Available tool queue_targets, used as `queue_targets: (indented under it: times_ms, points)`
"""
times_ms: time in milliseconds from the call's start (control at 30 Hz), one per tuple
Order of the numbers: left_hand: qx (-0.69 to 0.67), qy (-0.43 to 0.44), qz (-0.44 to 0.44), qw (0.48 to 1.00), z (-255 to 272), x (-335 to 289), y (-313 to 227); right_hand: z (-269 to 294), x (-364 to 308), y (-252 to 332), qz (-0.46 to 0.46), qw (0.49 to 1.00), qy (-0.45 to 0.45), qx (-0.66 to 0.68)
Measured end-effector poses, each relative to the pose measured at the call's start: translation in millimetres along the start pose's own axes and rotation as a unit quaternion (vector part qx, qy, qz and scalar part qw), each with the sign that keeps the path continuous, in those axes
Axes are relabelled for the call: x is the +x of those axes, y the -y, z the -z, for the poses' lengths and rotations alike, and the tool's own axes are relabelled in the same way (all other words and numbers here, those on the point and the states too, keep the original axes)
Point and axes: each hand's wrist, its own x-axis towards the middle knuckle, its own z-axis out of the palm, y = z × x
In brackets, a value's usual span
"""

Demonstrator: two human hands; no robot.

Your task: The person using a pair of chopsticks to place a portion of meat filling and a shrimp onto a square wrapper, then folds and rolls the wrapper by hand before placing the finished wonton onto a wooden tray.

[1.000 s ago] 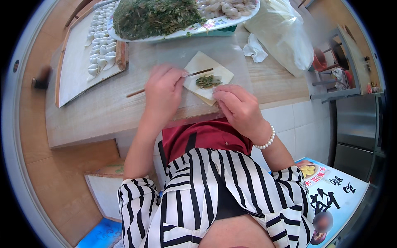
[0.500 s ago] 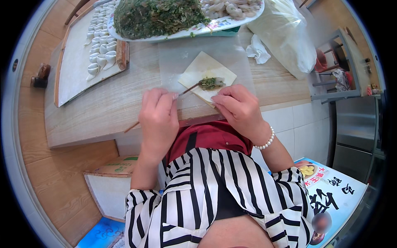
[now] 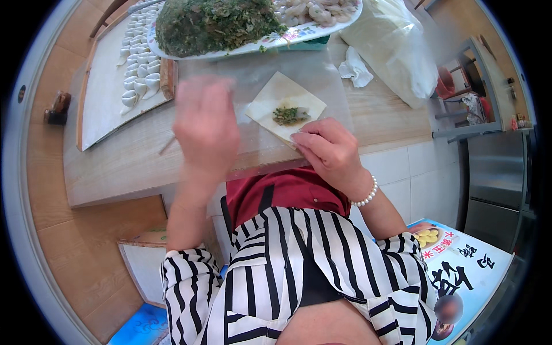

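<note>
A square dough wrapper (image 3: 272, 92) lies cornerwise on a clear sheet in front of me. In its middle sit chopped green filling (image 3: 284, 115) and a piece of pale shrimp (image 3: 301, 109). My right hand (image 3: 330, 148) pinches the near corner of the wrapper between thumb and fingers. My left hand (image 3: 206, 118), smeared by motion, is over the table left of the wrapper, closed round a thin brown chopstick (image 3: 167, 145). Only a short end of that chopstick shows; my fingers hide the rest.
At the far side, a large flowered plate (image 3: 244, 52) bears a heap of green filling and peeled shrimp. Rows of folded dumplings (image 3: 141, 86) lie on a wood-edged white board at left. A crumpled white tissue (image 3: 356, 68) and a clear plastic bag (image 3: 397, 60) are at right.
My left hand has moved up and to the left, taking the chopstick's tip away from the filling. The right hand keeps its pinch on the wrapper corner.
</note>
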Motion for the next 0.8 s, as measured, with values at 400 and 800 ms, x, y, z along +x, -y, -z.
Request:
queue_targets:
  times_ms: [400, 800]
  points:
    - [-0.168, 0.136, 0.127, 0.968, 14.7, -21.1, -10.7, -0.5, -0.3, 0.6, -0.001, 1.0, -0.026, 0.014]
    - [-0.178, 0.142, 0.135, 0.964, -10.0, -22.1, -6.8, 6.2, 19.9, -3.6, -0.044, 0.998, 0.007, 0.05]
